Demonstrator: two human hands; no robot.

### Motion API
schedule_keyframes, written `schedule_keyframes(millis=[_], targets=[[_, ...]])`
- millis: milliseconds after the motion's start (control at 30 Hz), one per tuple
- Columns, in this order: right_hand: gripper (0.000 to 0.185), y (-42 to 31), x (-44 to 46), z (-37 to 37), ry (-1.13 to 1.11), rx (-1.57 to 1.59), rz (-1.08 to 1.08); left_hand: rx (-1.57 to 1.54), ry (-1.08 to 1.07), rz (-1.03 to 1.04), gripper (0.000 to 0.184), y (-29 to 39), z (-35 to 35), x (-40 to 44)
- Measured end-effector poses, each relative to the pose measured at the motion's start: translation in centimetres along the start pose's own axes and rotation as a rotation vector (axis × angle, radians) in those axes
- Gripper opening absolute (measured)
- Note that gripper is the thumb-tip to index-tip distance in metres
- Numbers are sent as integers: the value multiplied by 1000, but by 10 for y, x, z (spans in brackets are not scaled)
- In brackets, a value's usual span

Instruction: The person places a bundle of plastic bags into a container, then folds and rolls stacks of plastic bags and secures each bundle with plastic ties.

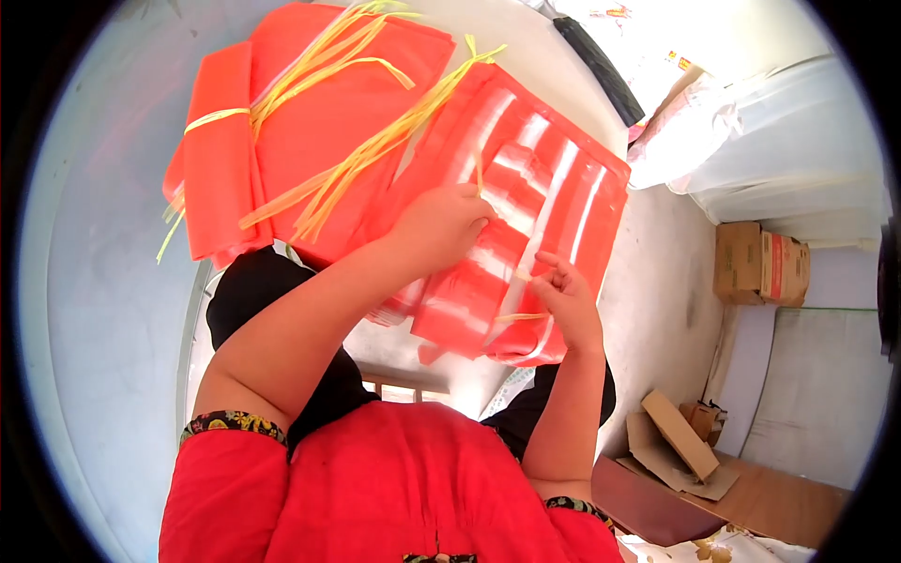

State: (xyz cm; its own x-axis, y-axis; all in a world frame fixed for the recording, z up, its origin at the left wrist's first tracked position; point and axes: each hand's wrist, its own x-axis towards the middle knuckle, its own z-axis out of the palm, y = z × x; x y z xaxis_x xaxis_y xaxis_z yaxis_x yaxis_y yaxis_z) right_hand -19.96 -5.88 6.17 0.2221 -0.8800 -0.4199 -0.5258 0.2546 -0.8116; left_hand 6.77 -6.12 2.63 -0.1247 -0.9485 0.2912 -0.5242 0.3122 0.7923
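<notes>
Red plastic sheets with white stripes (587, 202) lie stacked before me, at the centre. Over their left part is my left hand (443, 225), its fingers pinched together on a thin yellow strip (480, 174) that rises from the fingertips. My right hand (568, 300) is over the lower right of the sheets, fingers partly spread, with a short yellowish strip (521, 317) beside it. Plain red sheets (347, 103) lie at the left, next to a folded red bundle (218, 159) tied with a yellow strand. Loose yellow strips (366, 150) lie across the red plastic.
A black long object (599, 70) lies at the table's far edge (526, 47). Cardboard boxes (760, 265) stand on the right, and an opened carton (680, 441) lies at the lower right. A pale wall (103, 281) runs along the left.
</notes>
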Motion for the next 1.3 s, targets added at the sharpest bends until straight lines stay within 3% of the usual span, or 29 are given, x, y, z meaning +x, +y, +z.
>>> schedule_keyframes(millis=[200,300,367,467,500,567,600,667,733,800,867,967,1067,1167,1300], targets=[[29,16,3,-17,-44,1032,-67,10,-9,14,27,-5,0,-1],[25,10,6,-7,200,982,-53,52,-96,-38,49,8,-9,3],[22,22,13,-6,215,879,-147,33,-201,-159,65,24,-19,7],[20,33,19,-9,158,829,-291,70,-197,-107,74,24,-18,7],[20,28,19,-8,126,828,-341,84,-203,-114,73,25,-18,7],[20,14,27,6,351,761,-337,114,-212,-129,71,27,-19,8],[20,1,29,15,463,724,-334,108,-183,-39,65,23,-18,7],[21,-19,30,26,434,666,-341,96,-123,141,53,12,-13,4],[21,-35,32,34,388,556,-323,-54,-231,-90,44,33,-29,8],[21,-48,35,44,318,399,-282,-195,-227,-194,36,41,-31,8],[17,-58,37,56,305,335,-325,-324,-112,-168,29,35,-24,4],[10,-49,52,69,328,364,-494,126,4,302,21,24,-22,-1],[11,-43,59,59,404,247,-474,217,3,357,21,17,-17,-5],[11,-34,67,42,417,359,-412,176,-66,258,20,26,-23,-5],[10,-36,57,46,301,200,-473,47,-42,183,24,25,-23,-4]])
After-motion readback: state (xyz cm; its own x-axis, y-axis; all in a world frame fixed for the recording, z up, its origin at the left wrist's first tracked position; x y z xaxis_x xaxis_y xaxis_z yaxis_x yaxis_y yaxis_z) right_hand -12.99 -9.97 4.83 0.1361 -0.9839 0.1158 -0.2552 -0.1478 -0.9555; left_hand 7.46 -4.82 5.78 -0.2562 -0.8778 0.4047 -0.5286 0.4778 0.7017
